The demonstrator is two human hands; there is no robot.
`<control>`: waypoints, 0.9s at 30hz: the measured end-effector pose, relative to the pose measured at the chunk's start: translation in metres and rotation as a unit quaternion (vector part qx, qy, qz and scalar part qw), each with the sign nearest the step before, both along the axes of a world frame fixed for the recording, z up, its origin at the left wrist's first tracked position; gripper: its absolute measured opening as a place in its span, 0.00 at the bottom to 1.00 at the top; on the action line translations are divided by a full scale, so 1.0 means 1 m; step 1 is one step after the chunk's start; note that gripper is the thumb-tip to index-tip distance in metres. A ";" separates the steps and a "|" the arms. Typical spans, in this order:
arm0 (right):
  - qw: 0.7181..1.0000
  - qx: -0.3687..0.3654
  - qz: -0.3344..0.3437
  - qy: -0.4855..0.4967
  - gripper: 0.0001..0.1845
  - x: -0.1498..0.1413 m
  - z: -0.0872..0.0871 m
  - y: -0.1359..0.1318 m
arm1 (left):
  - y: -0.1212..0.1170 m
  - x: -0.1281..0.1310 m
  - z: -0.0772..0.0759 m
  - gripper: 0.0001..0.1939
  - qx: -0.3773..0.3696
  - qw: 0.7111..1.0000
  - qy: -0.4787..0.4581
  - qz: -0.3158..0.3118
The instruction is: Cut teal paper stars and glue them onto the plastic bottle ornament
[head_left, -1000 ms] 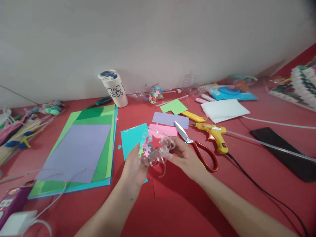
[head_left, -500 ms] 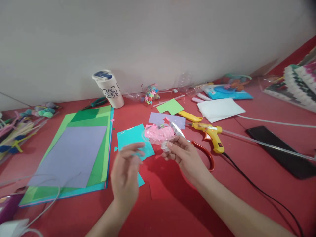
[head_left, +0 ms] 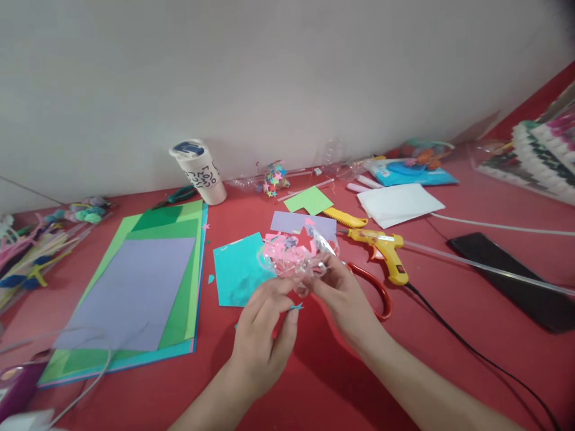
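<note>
Pinches small teal paper star (head_left: 297, 307) between thumb and fingertip of left hand (head_left: 265, 335), narrow grip, star poking out to the right. Grips crumpled clear plastic piece with curly strands (head_left: 291, 263) in right hand (head_left: 345, 296), thumb and fingers drawn close on near right edge; exact contact partly hidden by strands. Holds plastic piece above red tabletop (head_left: 314, 404), far of left hand, left of right hand. Holds teal star just near of plastic piece, small gap visible. Can't tell whether remaining left fingers touch plastic or only overlap it in view. Can make out pink through plastic, plus small pink paper star (head_left: 309, 221) at far edge; can't tell if attached.

To left, just beside left hand: square sheet of teal paper (head_left: 240, 269), partly covered. Farther left: layered stack of green, purple and blue paper (head_left: 130, 293). Far of plastic: purple paper strip (head_left: 285, 221), then notched lime-green paper (head_left: 309, 200). Right of right hand: red-handled metal scissors (head_left: 381, 293), partly hidden by hand and plastic. Beyond scissors: yellow glue gun (head_left: 386, 246), near yellow plastic cutter (head_left: 345, 216). Far left, by wall: white tumbler with dark lettering (head_left: 202, 173).
</note>
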State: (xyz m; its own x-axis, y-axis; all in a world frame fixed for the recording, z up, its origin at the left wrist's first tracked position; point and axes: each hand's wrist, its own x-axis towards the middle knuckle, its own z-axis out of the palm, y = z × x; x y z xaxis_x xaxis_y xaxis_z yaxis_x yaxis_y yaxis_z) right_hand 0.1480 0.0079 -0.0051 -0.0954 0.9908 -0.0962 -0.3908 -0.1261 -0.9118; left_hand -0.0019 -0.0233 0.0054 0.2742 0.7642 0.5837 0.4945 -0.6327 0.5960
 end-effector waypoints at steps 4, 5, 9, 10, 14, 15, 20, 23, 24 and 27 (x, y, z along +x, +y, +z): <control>0.999 0.030 -0.002 -0.015 0.13 0.000 0.000 0.001 | -0.002 0.000 0.002 0.09 -0.061 0.996 -0.060 0.008; 0.999 0.038 -0.001 -0.019 0.13 0.000 -0.001 0.002 | -0.003 0.000 0.002 0.09 -0.080 0.994 -0.078 0.006; 0.996 0.073 -0.006 -0.044 0.14 0.001 -0.007 0.002 | -0.004 -0.001 0.002 0.08 -0.150 0.978 -0.144 0.014; 0.995 0.081 -0.010 -0.052 0.14 0.001 -0.008 0.002 | -0.004 -0.001 0.003 0.08 -0.161 0.975 -0.153 0.020; 0.992 0.103 -0.023 -0.076 0.12 0.001 -0.010 0.001 | -0.006 -0.002 0.003 0.07 -0.106 0.988 -0.111 0.017; 0.991 0.103 -0.027 -0.081 0.12 0.001 -0.009 0.001 | -0.006 -0.003 0.003 0.07 -0.069 0.995 -0.078 0.004; 0.988 0.096 -0.051 -0.109 0.12 0.002 -0.003 0.001 | -0.009 -0.009 0.003 0.09 0.061 0.996 0.044 -0.050; 0.984 0.104 -0.067 -0.130 0.13 0.004 -0.001 0.000 | -0.012 -0.009 0.005 0.09 0.094 0.991 0.069 -0.059; 0.982 0.110 -0.071 -0.136 0.13 0.004 -0.001 0.000 | -0.013 -0.007 0.006 0.09 0.103 0.990 0.078 -0.059; 0.978 0.131 -0.074 -0.144 0.13 0.005 -0.004 0.001 | -0.016 -0.001 0.007 0.08 0.119 0.986 0.100 -0.060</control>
State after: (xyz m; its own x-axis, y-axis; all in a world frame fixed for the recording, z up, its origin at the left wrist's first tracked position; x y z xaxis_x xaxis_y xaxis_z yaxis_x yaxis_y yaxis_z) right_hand 0.1534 0.0092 -0.0088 0.0445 0.9861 0.1602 -0.1097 0.1642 -0.9803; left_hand -0.0024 -0.0392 0.0123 0.4825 0.5678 0.6669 0.5004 -0.8036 0.3222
